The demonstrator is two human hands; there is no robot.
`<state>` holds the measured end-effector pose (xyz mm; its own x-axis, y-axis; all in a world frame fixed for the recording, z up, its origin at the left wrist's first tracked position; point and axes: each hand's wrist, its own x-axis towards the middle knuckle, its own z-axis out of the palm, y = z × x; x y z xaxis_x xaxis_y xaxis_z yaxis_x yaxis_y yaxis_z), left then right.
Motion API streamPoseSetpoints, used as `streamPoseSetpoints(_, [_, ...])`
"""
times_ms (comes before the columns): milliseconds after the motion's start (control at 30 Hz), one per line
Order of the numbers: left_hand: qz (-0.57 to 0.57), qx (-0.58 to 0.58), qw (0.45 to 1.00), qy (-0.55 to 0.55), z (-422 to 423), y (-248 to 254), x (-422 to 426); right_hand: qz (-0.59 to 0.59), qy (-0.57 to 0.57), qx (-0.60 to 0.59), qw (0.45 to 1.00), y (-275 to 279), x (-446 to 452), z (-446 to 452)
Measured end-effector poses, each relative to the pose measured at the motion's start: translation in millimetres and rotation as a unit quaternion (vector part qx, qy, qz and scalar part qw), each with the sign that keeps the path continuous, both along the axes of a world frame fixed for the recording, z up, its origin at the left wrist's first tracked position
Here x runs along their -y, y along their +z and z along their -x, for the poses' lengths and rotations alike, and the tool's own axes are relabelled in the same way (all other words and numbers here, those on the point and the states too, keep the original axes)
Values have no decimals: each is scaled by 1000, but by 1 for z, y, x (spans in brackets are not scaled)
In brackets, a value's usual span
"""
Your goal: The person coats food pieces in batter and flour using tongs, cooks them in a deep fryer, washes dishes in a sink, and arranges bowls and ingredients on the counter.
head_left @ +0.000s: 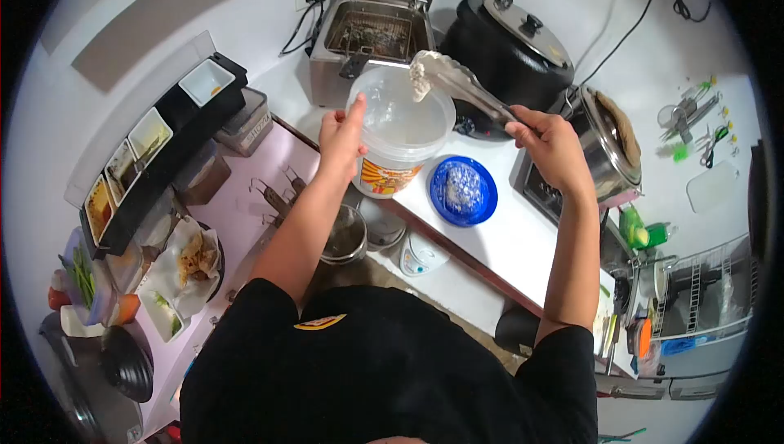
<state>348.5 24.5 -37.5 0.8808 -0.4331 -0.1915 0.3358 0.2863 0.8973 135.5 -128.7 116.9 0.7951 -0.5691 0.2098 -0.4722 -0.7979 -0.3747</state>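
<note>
My left hand [341, 138] grips the left side of a translucent plastic bucket [408, 150] with an orange printed label, its thumb at the rim. My right hand [549, 146] is closed around the handle end of metal tongs [482, 97]. The tongs slant up to the left, and their tips, caked with a whitish coating, hang over the bucket's right rim. Whether they pinch any food I cannot make out. Right of the bucket, a blue plate [490, 199] holds white, floury-looking material [463, 189].
A deep fryer [331, 77] with a basket stands behind the bucket. To its right are a black lidded pot [510, 60] and a steel pot [600, 146]. At left sit a black condiment holder [184, 130] and a paper-lined bowl of fried food [196, 260].
</note>
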Motion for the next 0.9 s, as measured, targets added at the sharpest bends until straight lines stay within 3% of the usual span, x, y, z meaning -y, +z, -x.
streamPoseSetpoints(100, [3,11,1000,24,0,6,13,-7,2,21,1000,16,14,-28])
streamPoseSetpoints(200, [-5,6,1000,-27,-5,2,11,47,-19,20,999,25,31,-71])
streamPoseSetpoints(233, [-4,-9,999,-54,-5,1,8,124,-26,8,992,21,40,-89])
streamPoseSetpoints(367, [58,-91,991,-77,11,-9,-28,169,-41,-84,981,-2,60,-159])
streamPoseSetpoints(500, [106,-105,979,-137,28,-26,-75,119,-45,-174,977,-32,91,-219])
streamPoseSetpoints(600, [111,-109,974,-163,38,-29,-94,182,-41,-249,950,-37,98,-244])
streamPoseSetpoints(700, [103,-109,972,-182,41,-27,-100,241,-19,-255,936,-12,80,-248])
streamPoseSetpoints(900, [125,-111,969,-183,30,-19,-94,275,-87,-159,944,43,25,-187])
